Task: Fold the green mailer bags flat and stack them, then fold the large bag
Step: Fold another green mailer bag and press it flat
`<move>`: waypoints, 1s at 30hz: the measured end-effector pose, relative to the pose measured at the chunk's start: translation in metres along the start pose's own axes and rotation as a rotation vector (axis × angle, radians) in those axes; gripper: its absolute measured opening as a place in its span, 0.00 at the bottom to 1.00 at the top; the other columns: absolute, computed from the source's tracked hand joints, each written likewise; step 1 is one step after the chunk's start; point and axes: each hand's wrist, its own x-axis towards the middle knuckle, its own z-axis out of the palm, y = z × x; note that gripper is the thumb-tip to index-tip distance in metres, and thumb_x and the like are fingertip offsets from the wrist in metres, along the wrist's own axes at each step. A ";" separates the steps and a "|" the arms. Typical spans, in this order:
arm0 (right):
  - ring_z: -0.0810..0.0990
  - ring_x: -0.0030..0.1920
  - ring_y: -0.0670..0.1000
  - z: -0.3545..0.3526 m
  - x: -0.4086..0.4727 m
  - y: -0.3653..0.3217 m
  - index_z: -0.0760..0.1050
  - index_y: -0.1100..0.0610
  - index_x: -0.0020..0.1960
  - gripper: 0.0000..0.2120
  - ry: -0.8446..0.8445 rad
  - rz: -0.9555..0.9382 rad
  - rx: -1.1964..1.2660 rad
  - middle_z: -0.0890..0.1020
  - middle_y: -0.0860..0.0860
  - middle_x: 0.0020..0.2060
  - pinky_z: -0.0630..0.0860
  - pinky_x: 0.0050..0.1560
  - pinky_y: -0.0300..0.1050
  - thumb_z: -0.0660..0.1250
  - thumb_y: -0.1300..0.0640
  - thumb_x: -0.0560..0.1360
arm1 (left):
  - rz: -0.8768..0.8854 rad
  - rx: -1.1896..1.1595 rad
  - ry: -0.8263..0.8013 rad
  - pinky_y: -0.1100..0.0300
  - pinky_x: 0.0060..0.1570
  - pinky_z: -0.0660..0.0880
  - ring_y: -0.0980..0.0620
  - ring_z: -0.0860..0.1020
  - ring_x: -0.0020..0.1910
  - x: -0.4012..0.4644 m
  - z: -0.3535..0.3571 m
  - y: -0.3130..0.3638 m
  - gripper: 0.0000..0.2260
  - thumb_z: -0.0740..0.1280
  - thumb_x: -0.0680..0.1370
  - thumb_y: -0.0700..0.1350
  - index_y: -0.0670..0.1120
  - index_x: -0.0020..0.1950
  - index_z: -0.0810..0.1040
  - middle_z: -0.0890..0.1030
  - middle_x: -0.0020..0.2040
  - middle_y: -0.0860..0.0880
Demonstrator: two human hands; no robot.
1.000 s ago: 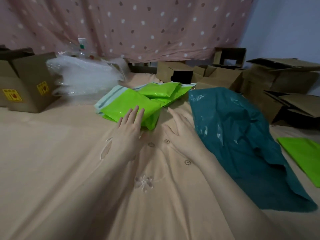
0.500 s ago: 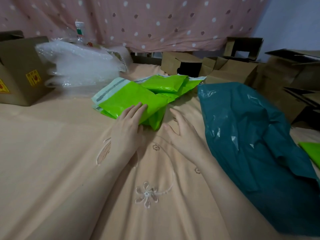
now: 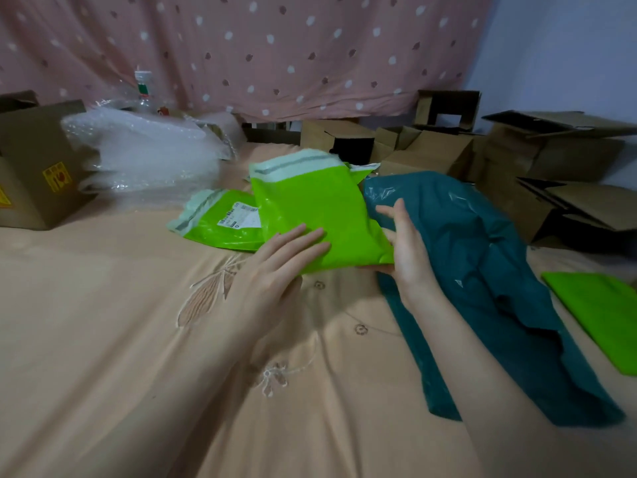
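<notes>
1. Both hands had lifted one green mailer (image 3: 320, 212) off the pile: left hand (image 3: 275, 267) pinched its lower edge, fingers on top; right hand (image 3: 408, 250) cradled its right corner, fingers spread.
2. That suggested folding could begin.
3. At nine o'clock a labelled mailer (image 3: 220, 219) lay flat.
4. At three o'clock the teal bag (image 3: 482, 270) sprawled, crowding the bedsheet (image 3: 103, 339); another mailer (image 3: 599, 315) lay beyond it.

A bright lime-green plastic mailer bag (image 3: 317, 215) with a pale matt sealing strip is showing a smooth, slightly glossy film. The large dark teal plastic bag (image 3: 482, 270) is lying crinkled and catching shiny highlights. The peach cloth bedsheet (image 3: 120, 322) is looking soft and matt, with stitched embroidery. Clear bubble wrap (image 3: 144, 160) is glinting. Brown cardboard boxes (image 3: 551, 150) are appearing dull and papery.
</notes>
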 end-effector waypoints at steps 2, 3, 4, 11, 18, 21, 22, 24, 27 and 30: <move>0.80 0.55 0.52 -0.017 -0.004 -0.005 0.74 0.45 0.54 0.11 -0.017 -0.007 -0.006 0.81 0.52 0.54 0.78 0.55 0.49 0.60 0.42 0.77 | 0.043 -0.039 -0.025 0.46 0.66 0.67 0.48 0.65 0.72 -0.001 0.000 0.008 0.19 0.53 0.79 0.36 0.44 0.68 0.72 0.71 0.69 0.48; 0.81 0.51 0.49 -0.022 -0.007 -0.008 0.73 0.48 0.57 0.12 -0.024 0.002 -0.012 0.81 0.49 0.51 0.79 0.49 0.43 0.64 0.46 0.76 | 0.067 -0.052 -0.029 0.47 0.67 0.66 0.47 0.65 0.72 -0.002 -0.001 0.012 0.19 0.54 0.79 0.35 0.44 0.68 0.72 0.71 0.70 0.48; 0.81 0.47 0.45 -0.027 -0.011 -0.010 0.71 0.50 0.61 0.16 -0.033 0.013 -0.009 0.81 0.47 0.48 0.79 0.43 0.39 0.67 0.49 0.75 | 0.095 -0.053 -0.033 0.48 0.68 0.65 0.46 0.65 0.72 -0.001 -0.002 0.016 0.19 0.56 0.78 0.34 0.45 0.68 0.72 0.70 0.70 0.47; 0.80 0.49 0.48 -0.048 -0.033 -0.014 0.59 0.56 0.70 0.35 0.017 0.052 0.199 0.80 0.50 0.50 0.77 0.45 0.42 0.71 0.68 0.70 | -0.211 -0.055 0.106 0.58 0.69 0.61 0.46 0.63 0.71 0.003 -0.002 0.032 0.31 0.67 0.70 0.41 0.48 0.72 0.62 0.61 0.73 0.44; 0.82 0.50 0.52 -0.053 -0.057 -0.011 0.76 0.59 0.56 0.16 0.118 0.023 0.385 0.83 0.54 0.51 0.80 0.48 0.45 0.70 0.70 0.70 | -0.738 -0.421 0.335 0.47 0.64 0.67 0.48 0.69 0.63 0.013 -0.001 0.059 0.23 0.54 0.71 0.42 0.43 0.65 0.70 0.68 0.60 0.50; 0.83 0.50 0.52 -0.046 -0.069 -0.007 0.77 0.58 0.54 0.14 0.133 0.023 0.419 0.83 0.54 0.49 0.80 0.46 0.44 0.70 0.69 0.70 | -0.486 -0.263 0.202 0.54 0.65 0.65 0.51 0.69 0.63 0.016 -0.002 0.085 0.21 0.56 0.74 0.48 0.44 0.65 0.72 0.71 0.63 0.49; 0.83 0.50 0.53 -0.042 -0.072 -0.005 0.76 0.58 0.55 0.15 0.124 0.021 0.425 0.83 0.54 0.50 0.80 0.48 0.45 0.70 0.69 0.70 | -0.423 -0.211 0.126 0.57 0.65 0.65 0.51 0.69 0.64 0.018 -0.002 0.094 0.22 0.56 0.75 0.51 0.46 0.67 0.70 0.71 0.65 0.49; 0.82 0.51 0.54 -0.032 -0.078 0.000 0.75 0.57 0.55 0.16 0.088 0.004 0.432 0.83 0.56 0.51 0.79 0.49 0.47 0.68 0.70 0.70 | -0.360 -0.116 -0.038 0.54 0.64 0.65 0.50 0.68 0.66 0.021 0.002 0.111 0.27 0.55 0.74 0.57 0.50 0.72 0.64 0.66 0.70 0.52; 0.80 0.53 0.54 -0.022 -0.087 0.003 0.71 0.53 0.55 0.21 0.026 -0.055 0.355 0.80 0.57 0.53 0.78 0.51 0.47 0.64 0.75 0.70 | -0.379 -0.134 -0.154 0.48 0.66 0.64 0.46 0.64 0.70 0.025 0.007 0.121 0.35 0.56 0.69 0.59 0.52 0.76 0.57 0.61 0.73 0.50; 0.80 0.52 0.48 -0.021 -0.096 0.004 0.68 0.54 0.63 0.28 -0.112 -0.137 0.304 0.79 0.50 0.52 0.77 0.47 0.39 0.61 0.75 0.67 | -0.372 -0.175 -0.120 0.46 0.63 0.69 0.45 0.67 0.68 0.028 0.010 0.116 0.38 0.61 0.65 0.55 0.46 0.74 0.60 0.65 0.69 0.46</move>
